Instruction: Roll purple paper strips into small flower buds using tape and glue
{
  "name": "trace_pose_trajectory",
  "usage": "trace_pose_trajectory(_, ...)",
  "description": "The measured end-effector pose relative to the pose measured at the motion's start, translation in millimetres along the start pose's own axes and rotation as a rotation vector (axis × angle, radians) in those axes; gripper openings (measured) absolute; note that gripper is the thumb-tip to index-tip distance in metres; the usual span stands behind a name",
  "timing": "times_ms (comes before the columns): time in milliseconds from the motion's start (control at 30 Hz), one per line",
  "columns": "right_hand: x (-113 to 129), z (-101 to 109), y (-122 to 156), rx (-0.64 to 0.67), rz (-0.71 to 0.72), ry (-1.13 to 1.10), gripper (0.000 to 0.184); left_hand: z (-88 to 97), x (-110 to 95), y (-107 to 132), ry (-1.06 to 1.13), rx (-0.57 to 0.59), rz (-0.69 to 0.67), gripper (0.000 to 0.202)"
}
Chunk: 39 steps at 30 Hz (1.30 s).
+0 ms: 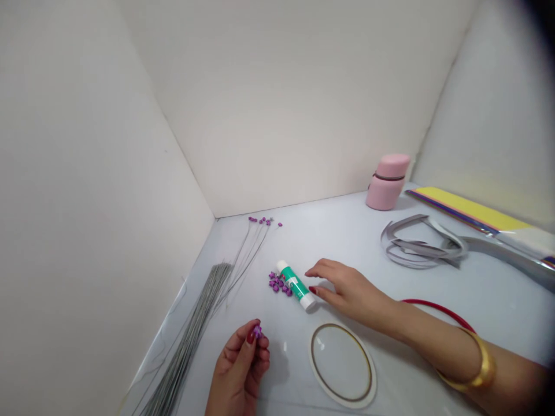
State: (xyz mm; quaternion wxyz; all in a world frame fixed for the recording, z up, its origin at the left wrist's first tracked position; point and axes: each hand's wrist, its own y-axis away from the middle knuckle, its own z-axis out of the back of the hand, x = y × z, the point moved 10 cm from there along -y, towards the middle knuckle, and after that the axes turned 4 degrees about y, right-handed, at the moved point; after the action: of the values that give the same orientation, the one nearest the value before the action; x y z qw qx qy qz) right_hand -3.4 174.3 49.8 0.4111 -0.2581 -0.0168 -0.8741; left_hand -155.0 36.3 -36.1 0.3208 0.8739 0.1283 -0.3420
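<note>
One small purple star [258, 331] is clamped between the thumb and forefinger of your left hand [238, 365]. The fingers of your right hand [342, 289] are spread apart and grip nothing, their tips just beside the glue stick [297, 286]; whether the thumb touches it, I cannot tell.

Your star looks light and soft, so too hard a pinch could crush it, and too slack a one could let it drop. The glue stick lies on its side: a nudge from your right fingertips could roll it into the loose stars [278, 284] just past it and scatter them. A sweep of your left fingers outward could drag the wire bundle [191, 346] beside them, or tangle the star-tipped wires [255, 242] beyond them.

Nearer you than your right fingers, the tape roll [350, 403] lies flat on the tabletop [338, 231], where your wrist could catch it. A red ring [446, 309] is partly hidden behind your right forearm. Beyond your right fingers and further right are curled grey strips [425, 254], a pink bottle [385, 188] and a yellow paper pack [477, 209], all well apart from them.
</note>
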Motion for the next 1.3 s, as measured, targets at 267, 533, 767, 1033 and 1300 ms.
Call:
trace_pose_trajectory(267,51.5,-20.9,-11.4,0.160,0.168,0.118,0.017,4.5,-17.5,-1.9,0.077,0.005,-0.112,0.015)
trace_pose_trajectory(533,135.4,-90.9,44.8,0.228,0.493,0.448,0.015,7.1,-36.9,8.9,0.198,0.019,-0.182,0.021)
trace_pose_trajectory(767,149.9,-104.1,58.9,-0.091,0.573,0.548,0.008,-5.6,-28.2,13.0,0.184,0.125,-0.128,0.015)
trace_pose_trajectory(1033,90.0,-45.1,51.3,-0.021,0.243,0.286,0.020,-12.4,-25.0,19.4,0.177,0.184,-0.078,0.019)
trace_pose_trajectory(1300,69.6,3.0,50.8,0.038,0.070,-0.092,0.023,-29.8,-0.7,22.5,-0.035,0.246,-0.015,0.013)
